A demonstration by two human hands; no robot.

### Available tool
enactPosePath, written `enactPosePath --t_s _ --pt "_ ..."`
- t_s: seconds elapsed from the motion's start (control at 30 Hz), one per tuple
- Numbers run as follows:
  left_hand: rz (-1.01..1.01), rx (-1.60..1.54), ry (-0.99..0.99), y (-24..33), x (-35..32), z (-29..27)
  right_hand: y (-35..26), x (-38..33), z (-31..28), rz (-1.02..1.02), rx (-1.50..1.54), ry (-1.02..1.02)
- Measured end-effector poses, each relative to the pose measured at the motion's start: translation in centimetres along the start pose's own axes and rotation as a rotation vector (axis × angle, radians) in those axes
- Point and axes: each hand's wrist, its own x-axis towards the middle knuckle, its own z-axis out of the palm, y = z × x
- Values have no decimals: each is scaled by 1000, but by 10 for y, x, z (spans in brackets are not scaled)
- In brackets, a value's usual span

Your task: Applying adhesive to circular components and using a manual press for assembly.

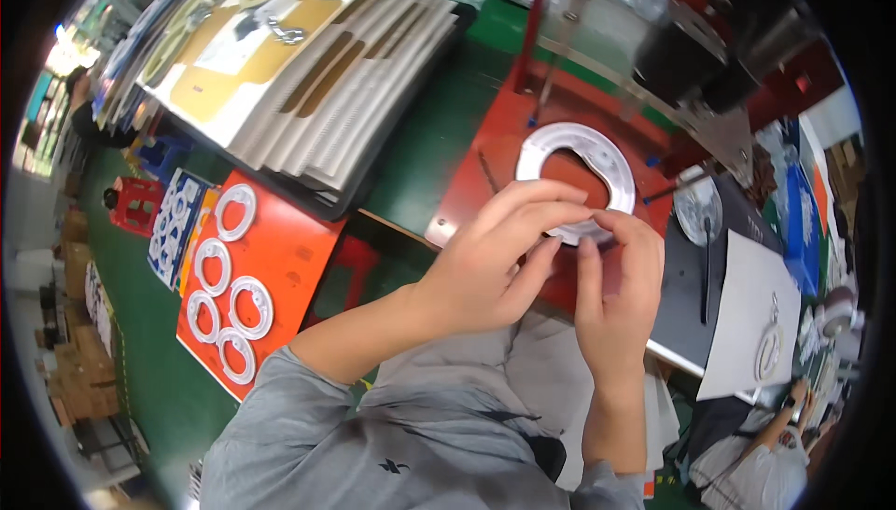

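A silvery metal ring [621, 169] with an uneven inner edge lies on the red base plate [467, 188] of a bench machine. Both of my hands are over its near rim with their fingertips drawn close together. My left hand [495, 253] has curved fingers and its thumb bent toward them. Opposite it, my right hand [618, 295] is pinched, thumb and forefinger raised by the ring's edge. Whatever small thing lies between the fingertips is too hidden to name. I cannot tell whether the fingers touch the ring.
Several similar rings [250, 307] lie on an orange board [294, 230] at left. A tall stack of grooved sheets [308, 127] stands in a black tray at upper left. The machine's dark head [686, 53] overhangs at upper right. A white sheet [747, 314] lies on the right-hand table.
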Motion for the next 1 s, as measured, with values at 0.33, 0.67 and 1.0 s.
enactPosePath --t_s 0.33,0.67,1.0 --pt "327 665 275 36 39 -174 8 -2 -16 -7 -314 -171" --pt "-397 1082 -3 -19 99 -247 -22 -34 12 -20 -404 -436" --pt "-473 1135 182 -42 141 -276 -40 -79 -11 -155 67 -310"
